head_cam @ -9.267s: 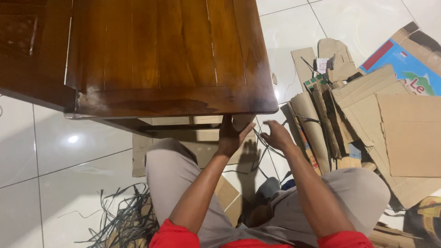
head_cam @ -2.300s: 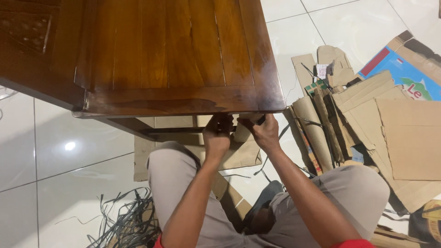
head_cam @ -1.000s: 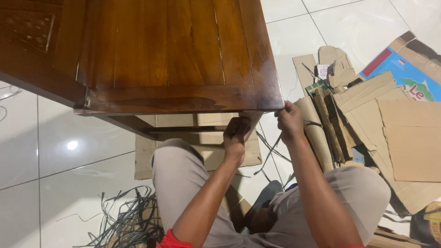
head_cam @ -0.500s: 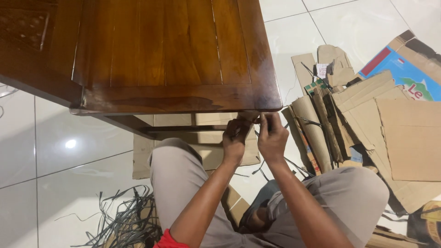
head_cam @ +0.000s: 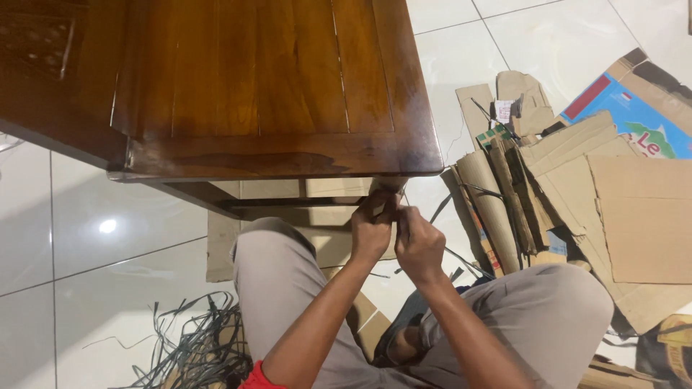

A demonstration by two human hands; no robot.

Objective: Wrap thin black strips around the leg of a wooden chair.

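Sitting on the white tiled floor (head_cam: 86,238) in grey trousers and red sleeves, the person has both hands up at the near right corner of a dark, glossy wooden table (head_cam: 274,86). The left hand (head_cam: 371,230) and the right hand (head_cam: 418,243) are pressed close together, touching, just below the table's edge, where a cardboard-wrapped table leg (head_cam: 386,189) comes down. Only a short stretch of that leg shows: pale brown cardboard, creased, tucked right under the tabletop's corner and partly covered by the fingers. The left hand's fingers are curled closed against the wrapping. The right hand is closed too, pinching a thin dark plastic strap (head_cam: 440,209) that runs off from the fingers toward the right and down to the floor; exactly how the strap sits round the leg is hidden by the hands.

The tabletop is made of reddish-brown planks in a darker frame, with light glaring off the varnish near the right edge. Beneath it a flat cardboard sheet (head_cam: 223,245) lies on the tiles, reaching under the person's left knee. To the right, well apart from the hands, lies a heap of torn cardboard scraps (head_cam: 620,209), one with a blue printed face. By the left knee lies a tangle of cut dark straps (head_cam: 187,346).
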